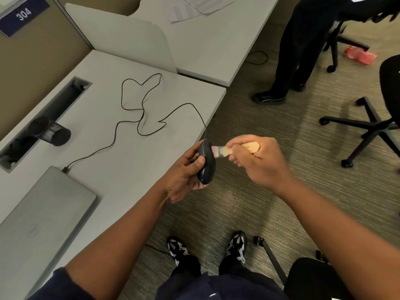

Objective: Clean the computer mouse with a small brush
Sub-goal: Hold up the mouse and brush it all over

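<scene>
Overhead, left hand (184,169) grips mouse (206,162) (on edge); right hand (257,161) fists brush (227,150), bristles touching it.

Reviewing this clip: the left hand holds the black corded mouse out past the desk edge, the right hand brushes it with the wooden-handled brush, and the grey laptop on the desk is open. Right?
Not quite. In the head view the grey laptop lies closed on the desk. The rest holds: the left hand grips the black corded mouse beyond the desk edge, and the right hand brushes it with the wooden-handled brush.

The laptop (41,215) lies on the desk (121,161), nearer than the mesh cup (50,131).
</scene>
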The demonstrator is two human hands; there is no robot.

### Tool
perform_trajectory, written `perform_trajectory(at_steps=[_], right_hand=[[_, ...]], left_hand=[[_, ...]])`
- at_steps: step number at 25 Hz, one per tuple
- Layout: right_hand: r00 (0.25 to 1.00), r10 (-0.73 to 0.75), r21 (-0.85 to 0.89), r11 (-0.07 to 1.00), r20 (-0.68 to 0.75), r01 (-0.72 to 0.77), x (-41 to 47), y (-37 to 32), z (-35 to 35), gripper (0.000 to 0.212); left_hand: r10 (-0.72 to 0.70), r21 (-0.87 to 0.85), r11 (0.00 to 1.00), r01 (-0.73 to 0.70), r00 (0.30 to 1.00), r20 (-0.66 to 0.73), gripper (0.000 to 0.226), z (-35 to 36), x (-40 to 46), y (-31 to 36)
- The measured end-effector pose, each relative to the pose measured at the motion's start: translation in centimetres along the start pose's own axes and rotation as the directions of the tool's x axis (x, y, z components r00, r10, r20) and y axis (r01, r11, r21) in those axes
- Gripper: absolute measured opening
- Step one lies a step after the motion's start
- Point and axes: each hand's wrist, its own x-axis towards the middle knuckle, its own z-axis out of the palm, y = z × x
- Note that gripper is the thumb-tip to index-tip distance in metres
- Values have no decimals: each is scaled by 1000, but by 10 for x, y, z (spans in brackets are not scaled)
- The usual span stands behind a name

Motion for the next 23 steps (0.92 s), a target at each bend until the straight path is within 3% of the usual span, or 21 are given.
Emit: perform_trajectory(at_steps=[3,7,10,13,18,23], right_hand=[[998,-68,-7,998,-18,68,6,-3,2,24],[998,13,-6,1000,62,-12,-10,12,5,23],[996,-94,46,995,9,94,-15,15,3,19],[979,-188,-57,979,83,193,-4,12,2,23],[948,-105,-120,982,300,147,-12,13,2,27],[936,-43,-173,979,349,109,-18,17,-8,23]], left_hand=[[-1,10,1000,1,1000,8,60,4,-1,1],[9,-24,1000,-10,999,-38,61,3,-1,-1],[-1,-93,996,2,1000,2,61,1,-1,0],[-17,-105,994,22,999,42,64,6,-1,1],[-26,-123,992,23,999,-18,69,10,3,3],[-73,-90,993,71,997,-20,83,8,6,3]])
